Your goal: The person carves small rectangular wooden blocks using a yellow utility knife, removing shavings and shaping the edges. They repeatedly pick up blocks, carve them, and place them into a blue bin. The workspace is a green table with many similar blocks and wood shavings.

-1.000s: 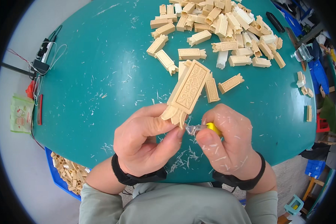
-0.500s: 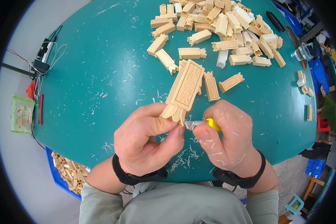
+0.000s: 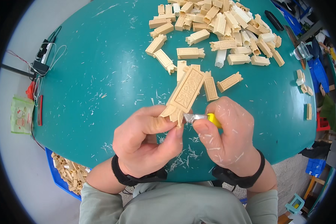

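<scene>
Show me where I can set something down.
Widest gap: the green table between the black adapter and the left hand, lightly flecked with shavings. Second: between the right hand and the small beige pieces near the right edge. Crowded: the far-side pile, and the middle, around the carved piece and yellow knife.

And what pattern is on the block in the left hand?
The block bears curling scrollwork inside a rectangular border, seen in the head view.
</scene>
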Available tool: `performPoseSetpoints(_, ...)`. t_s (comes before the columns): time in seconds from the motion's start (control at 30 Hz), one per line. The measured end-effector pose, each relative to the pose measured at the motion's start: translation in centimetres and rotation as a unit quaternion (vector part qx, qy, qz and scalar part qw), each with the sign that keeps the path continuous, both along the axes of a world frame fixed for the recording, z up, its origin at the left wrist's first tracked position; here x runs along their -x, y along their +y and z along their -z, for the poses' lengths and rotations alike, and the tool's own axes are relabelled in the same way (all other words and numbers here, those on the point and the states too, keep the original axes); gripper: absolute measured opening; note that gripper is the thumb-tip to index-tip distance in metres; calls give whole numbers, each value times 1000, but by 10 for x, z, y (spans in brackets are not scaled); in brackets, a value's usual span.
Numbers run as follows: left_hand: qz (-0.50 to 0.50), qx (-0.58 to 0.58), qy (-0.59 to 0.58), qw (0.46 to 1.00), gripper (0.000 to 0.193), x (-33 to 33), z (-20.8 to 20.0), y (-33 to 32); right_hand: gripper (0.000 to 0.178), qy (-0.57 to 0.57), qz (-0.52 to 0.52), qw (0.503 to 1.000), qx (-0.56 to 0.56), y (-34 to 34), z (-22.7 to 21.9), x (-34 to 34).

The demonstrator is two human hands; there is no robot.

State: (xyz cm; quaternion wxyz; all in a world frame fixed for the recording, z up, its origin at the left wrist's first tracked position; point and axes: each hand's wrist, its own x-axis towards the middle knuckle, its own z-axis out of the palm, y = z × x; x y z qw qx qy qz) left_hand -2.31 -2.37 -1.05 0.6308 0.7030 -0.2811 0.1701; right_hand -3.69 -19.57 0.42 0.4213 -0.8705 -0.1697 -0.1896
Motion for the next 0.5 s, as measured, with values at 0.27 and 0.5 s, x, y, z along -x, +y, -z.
performPoseSetpoints(0.27, 113, 192, 141, 965, 17, 3, -7, -3, 30, 105, -23, 979, -173, -4, -3, 3)
performPoseSetpoints(0.5, 164, 62, 238, 955, 23, -5, -2, 9, 21, 156, -23, 935, -318, -3, -6, -3)
